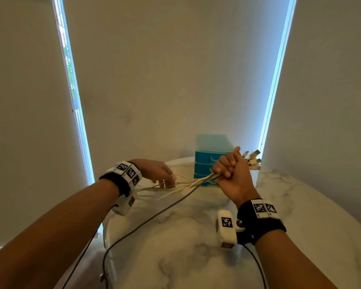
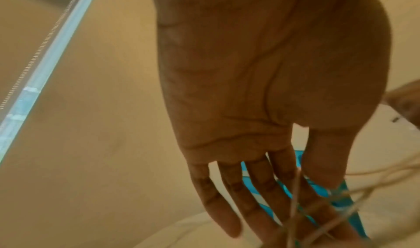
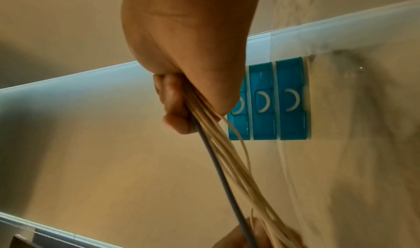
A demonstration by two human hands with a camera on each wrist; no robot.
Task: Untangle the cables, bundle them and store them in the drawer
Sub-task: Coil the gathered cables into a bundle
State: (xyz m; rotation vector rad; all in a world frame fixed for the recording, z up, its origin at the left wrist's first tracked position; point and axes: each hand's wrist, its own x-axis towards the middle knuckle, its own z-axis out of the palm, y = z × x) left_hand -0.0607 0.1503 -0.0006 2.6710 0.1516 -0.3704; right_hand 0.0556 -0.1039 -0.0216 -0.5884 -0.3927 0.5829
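1. Right hand [image 1: 231, 174], raised, clenches the cables [image 1: 198, 181] near their plugs [image 1: 253, 160].
2. Left hand [image 1: 157, 171] spreads relaxed, straight fingers among thin cream strands.
3. Blue plastic drawer unit [image 1: 208, 157] stands far on the marbled worktop [image 1: 196, 236].

No readable text anywhere (only coded black-and-white squares on the wrist bands [image 1: 128, 172])

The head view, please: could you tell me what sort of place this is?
Probably a room at home: a marble-patterned table beside drawn roller blinds, with a small blue drawer unit on it.
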